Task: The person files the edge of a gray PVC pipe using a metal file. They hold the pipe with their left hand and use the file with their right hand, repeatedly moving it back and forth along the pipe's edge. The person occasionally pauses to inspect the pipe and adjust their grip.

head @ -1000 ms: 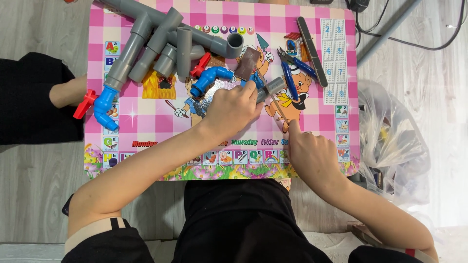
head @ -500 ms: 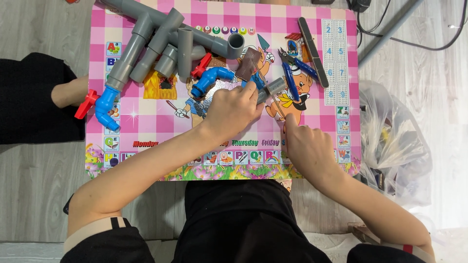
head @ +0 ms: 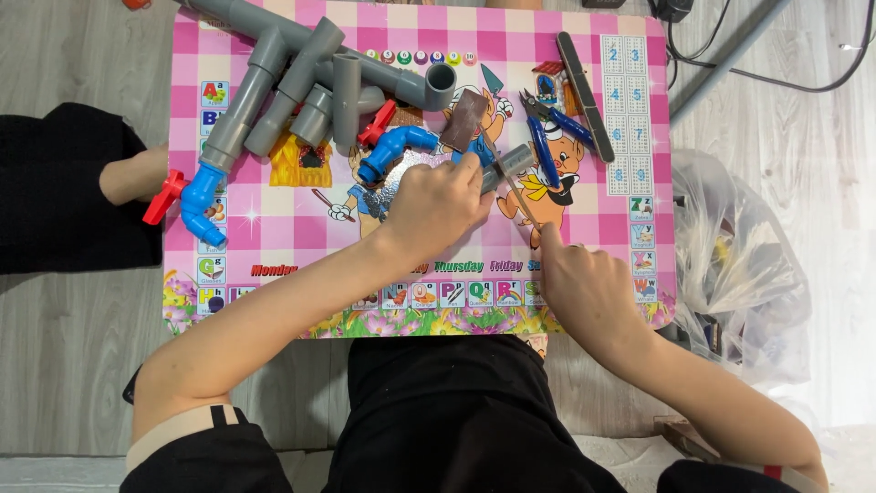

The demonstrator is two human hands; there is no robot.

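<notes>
Lap: the person sits at the near edge, dark clothing under both forearms, which reach away over the bench (head: 274,228), a low pink checked top printed with letters, numbers and cartoon animals.
Right hand (head: 584,283): near right, curled closed around the near end of a thin rod-like tool (head: 513,187) that slants away and leftward; the exact grip is hidden by the knuckles.
Left hand (head: 436,203): middle of the bench, fingers bent down and pinched on a small grey pipe piece (head: 511,161), which lies just right of the fingertips where the thin tool crosses it.
Foil: a crinkled silver patch (head: 394,175) lies partly under the left hand.
Blue elbow (head: 394,148): just beyond the left hand, with a red valve handle (head: 378,123) at its far end.
Dark block (head: 464,120): a brown rectangular piece, tilted, beyond the fingertips.
Pliers (head: 546,137): blue-handled, right of the block, beside a long dark file (head: 584,96).
Grey pipes (head: 301,78): a jointed cluster across the far left, running down to a blue fitting (head: 199,201) with a red handle (head: 164,197) at the left edge.
Floor, right: a clear plastic bag (head: 739,265) and cables (head: 730,64).
</notes>
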